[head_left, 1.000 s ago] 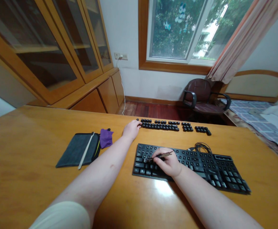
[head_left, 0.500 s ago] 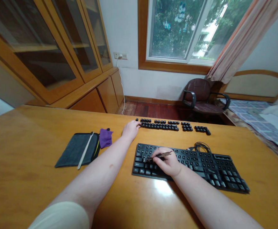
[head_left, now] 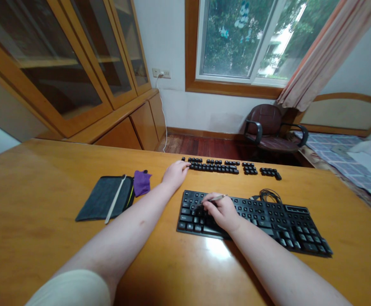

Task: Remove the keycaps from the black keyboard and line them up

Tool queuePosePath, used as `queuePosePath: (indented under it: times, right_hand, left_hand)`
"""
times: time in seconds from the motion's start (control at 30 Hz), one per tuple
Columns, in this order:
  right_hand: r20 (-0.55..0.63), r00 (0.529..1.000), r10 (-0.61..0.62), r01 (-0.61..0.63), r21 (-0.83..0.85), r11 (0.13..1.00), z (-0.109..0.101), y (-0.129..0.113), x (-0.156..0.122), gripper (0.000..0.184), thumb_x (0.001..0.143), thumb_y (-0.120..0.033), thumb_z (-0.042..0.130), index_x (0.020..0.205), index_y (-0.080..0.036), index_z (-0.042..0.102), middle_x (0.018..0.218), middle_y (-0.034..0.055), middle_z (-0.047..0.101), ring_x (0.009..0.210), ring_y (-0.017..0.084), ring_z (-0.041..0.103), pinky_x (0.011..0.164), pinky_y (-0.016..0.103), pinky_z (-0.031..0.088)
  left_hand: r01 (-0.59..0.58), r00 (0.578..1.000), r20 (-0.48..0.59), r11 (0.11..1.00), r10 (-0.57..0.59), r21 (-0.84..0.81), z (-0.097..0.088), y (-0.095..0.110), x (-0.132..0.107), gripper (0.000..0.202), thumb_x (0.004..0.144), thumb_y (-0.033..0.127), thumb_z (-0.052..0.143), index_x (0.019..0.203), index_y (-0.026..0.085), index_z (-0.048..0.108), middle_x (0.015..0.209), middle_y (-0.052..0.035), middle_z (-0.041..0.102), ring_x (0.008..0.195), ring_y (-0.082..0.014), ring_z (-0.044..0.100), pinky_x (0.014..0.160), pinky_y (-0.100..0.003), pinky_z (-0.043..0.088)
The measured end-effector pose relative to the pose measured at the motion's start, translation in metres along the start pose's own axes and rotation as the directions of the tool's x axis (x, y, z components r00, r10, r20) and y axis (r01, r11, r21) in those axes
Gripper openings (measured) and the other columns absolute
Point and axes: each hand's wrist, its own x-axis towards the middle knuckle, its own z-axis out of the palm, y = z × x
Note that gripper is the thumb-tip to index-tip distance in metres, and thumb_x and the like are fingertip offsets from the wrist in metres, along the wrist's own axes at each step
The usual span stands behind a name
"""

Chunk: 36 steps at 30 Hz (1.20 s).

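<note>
Keyboard (head_left: 258, 212), keycaps (head_left: 213, 168) black; cloth (head_left: 142, 183) purple; pouch (head_left: 96, 200) grey; bedsheet (head_left: 327, 146) checked blue.

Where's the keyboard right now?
In the head view, the keyboard lies mostly right of centre on the desk, under the right hand, nearer the person than the loose keys.

White glare on the desk (head_left: 160, 263)

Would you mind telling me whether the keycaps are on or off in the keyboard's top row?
Off: the top row of the keyboard shows bare mounts; loose keycaps lie beyond it.
</note>
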Motion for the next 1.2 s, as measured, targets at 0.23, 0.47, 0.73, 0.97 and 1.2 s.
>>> queuePosePath:
  times: [0.23,0.47,0.73,0.97,1.2]
  right_hand:
    - [0.093,0.994,0.054,-0.038,-0.168,0.985,0.003,0.002,0.007,0.03,0.089,-0.027,0.041,0.066,-0.019,0.057,0.07,0.0038,0.063,0.071,0.017,0.059,0.068,0.028,0.043]
    - [0.135,0.98,0.147,-0.108,-0.258,0.96,0.009,0.0,0.015,0.033,0.091,-0.028,0.038,0.065,-0.019,0.057,0.07,0.0038,0.063,0.071,0.017,0.058,0.068,0.027,0.041]
    - [0.099,0.982,0.16,-0.136,-0.219,0.966,0.01,0.003,0.017,0.033,0.09,-0.029,0.041,0.064,-0.019,0.059,0.07,0.0026,0.064,0.071,0.016,0.059,0.069,0.026,0.041]
    - [0.094,0.976,0.194,-0.171,-0.213,0.962,0.01,-0.002,0.019,0.034,0.09,-0.03,0.043,0.062,-0.018,0.059,0.069,0.0031,0.065,0.07,0.016,0.059,0.069,0.027,0.042]
    - [0.193,0.96,0.201,-0.145,-0.269,0.952,0.014,-0.011,0.04,0.032,0.088,-0.032,0.046,0.063,-0.018,0.058,0.064,0.0018,0.064,0.061,0.014,0.057,0.061,0.025,0.039]
  left_hand:
    - [-0.192,0.962,0.151,0.959,0.226,-0.209,-0.037,0.034,-0.074,0.025,0.086,0.026,0.047,0.103,0.022,0.064,0.106,-0.0046,0.065,0.102,-0.0192,0.057,0.094,-0.036,0.043]
    - [-0.045,0.954,0.277,0.965,0.118,-0.257,-0.029,0.033,-0.128,0.074,0.075,0.038,0.062,0.139,0.019,0.028,0.143,-0.0123,0.034,0.132,-0.0272,0.029,0.11,-0.048,0.022]
    - [0.042,0.937,0.344,0.953,0.066,-0.299,-0.021,0.027,-0.12,0.09,0.065,0.037,0.07,0.14,0.018,0.023,0.143,-0.015,0.031,0.133,-0.0282,0.028,0.11,-0.047,0.024]
    - [0.083,0.942,0.332,0.929,0.044,-0.362,-0.022,0.029,-0.12,0.093,0.062,0.035,0.073,0.14,0.017,0.025,0.142,-0.0159,0.033,0.131,-0.0291,0.031,0.109,-0.047,0.024]
    - [0.066,0.952,0.303,0.926,0.053,-0.371,-0.018,0.029,-0.119,0.092,0.061,0.035,0.074,0.138,0.016,0.027,0.141,-0.0161,0.035,0.13,-0.03,0.033,0.109,-0.047,0.026]
